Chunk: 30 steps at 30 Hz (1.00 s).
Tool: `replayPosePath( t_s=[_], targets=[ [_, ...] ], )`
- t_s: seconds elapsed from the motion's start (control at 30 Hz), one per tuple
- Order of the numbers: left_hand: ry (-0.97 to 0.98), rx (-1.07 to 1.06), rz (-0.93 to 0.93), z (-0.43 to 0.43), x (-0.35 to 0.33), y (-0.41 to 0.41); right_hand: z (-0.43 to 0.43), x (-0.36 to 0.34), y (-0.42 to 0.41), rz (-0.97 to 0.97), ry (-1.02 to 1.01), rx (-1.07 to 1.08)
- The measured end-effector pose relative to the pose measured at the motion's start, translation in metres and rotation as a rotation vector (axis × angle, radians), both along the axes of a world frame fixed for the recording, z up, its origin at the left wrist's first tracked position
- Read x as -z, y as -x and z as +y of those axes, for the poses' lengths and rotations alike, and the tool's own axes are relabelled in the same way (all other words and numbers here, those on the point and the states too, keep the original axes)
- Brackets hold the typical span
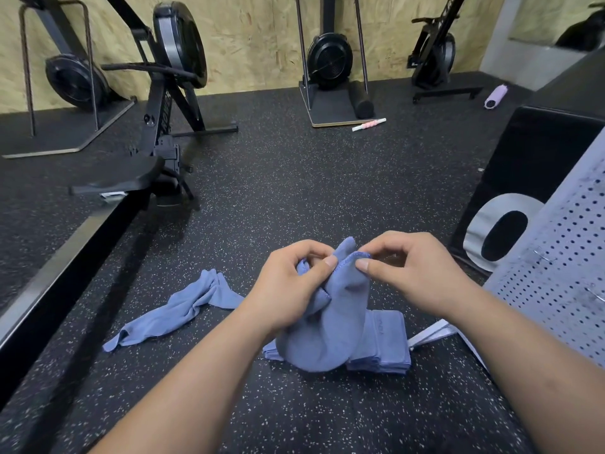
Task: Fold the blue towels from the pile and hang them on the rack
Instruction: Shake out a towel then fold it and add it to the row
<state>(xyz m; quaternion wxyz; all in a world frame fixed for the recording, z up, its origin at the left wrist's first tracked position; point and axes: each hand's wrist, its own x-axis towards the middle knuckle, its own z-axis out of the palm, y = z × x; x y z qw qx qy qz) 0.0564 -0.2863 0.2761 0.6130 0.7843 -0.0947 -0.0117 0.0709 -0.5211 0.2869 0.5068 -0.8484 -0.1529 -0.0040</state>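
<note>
both hands raised over the speckled floor (294, 178), working one blue towel (330, 326). left hand (288, 286) grips bunched cloth, thumb pressed on the stitched hem; right hand (409, 270) pinches the same hem at its top corner — thumb and forefinger closed on it. towel hangs down onto a folded stack (389, 342) directly below the hands. a crumpled towel (176, 309) lies left of the left hand. perforated panel (556, 257) sits right of the right hand.
</note>
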Motion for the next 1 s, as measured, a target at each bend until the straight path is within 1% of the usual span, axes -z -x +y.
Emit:
replayPosePath(
  t_s=[0.13, 0.23, 0.3, 0.4, 0.47, 0.57, 0.6, 0.63, 0.7, 0.77, 0.87, 0.93, 0.97, 1.0],
  targets=[
    [0.009, 0.068, -0.032, -0.001, 0.001, 0.002, 0.004, 0.000, -0.001, -0.025, -0.041, -0.013],
    [-0.019, 0.114, -0.053, 0.000, 0.002, 0.001, 0.003, 0.000, -0.001, -0.003, 0.028, -0.086],
    [-0.050, 0.123, -0.061, 0.002, 0.004, 0.000, 0.001, 0.001, -0.001, -0.003, 0.114, -0.118],
    [-0.116, 0.078, -0.052, 0.005, 0.009, -0.004, -0.002, 0.002, -0.001, -0.078, 0.186, -0.037],
    [-0.137, -0.093, -0.064, 0.007, 0.012, -0.009, -0.004, 0.001, -0.002, -0.090, 0.156, 0.077],
    [-0.153, -0.530, -0.017, 0.019, 0.011, -0.020, -0.014, 0.000, -0.011, -0.072, -0.022, 0.382],
    [-0.109, -0.651, 0.005, 0.026, 0.010, -0.023, -0.021, -0.001, -0.014, -0.060, -0.103, 0.467],
    [-0.034, -0.731, 0.029, 0.032, 0.008, -0.026, -0.026, -0.001, -0.016, -0.045, -0.181, 0.506],
    [0.078, -0.777, 0.051, 0.038, 0.006, -0.029, -0.031, 0.000, -0.018, -0.015, -0.249, 0.498],
    [0.104, -0.674, 0.076, 0.037, 0.005, -0.028, -0.030, 0.005, -0.017, -0.021, -0.219, 0.516],
    [0.090, -0.353, 0.145, 0.039, 0.005, -0.028, -0.033, 0.005, -0.014, -0.096, -0.158, 0.649],
    [0.096, -0.130, 0.225, 0.044, 0.005, -0.026, -0.043, 0.002, -0.014, -0.121, -0.072, 0.735],
    [0.065, -0.073, 0.247, 0.046, 0.007, -0.025, -0.047, 0.001, -0.014, -0.127, -0.008, 0.753],
    [-0.006, -0.087, 0.248, 0.046, 0.010, -0.024, -0.050, 0.000, -0.013, -0.130, 0.069, 0.747]
  ],
)
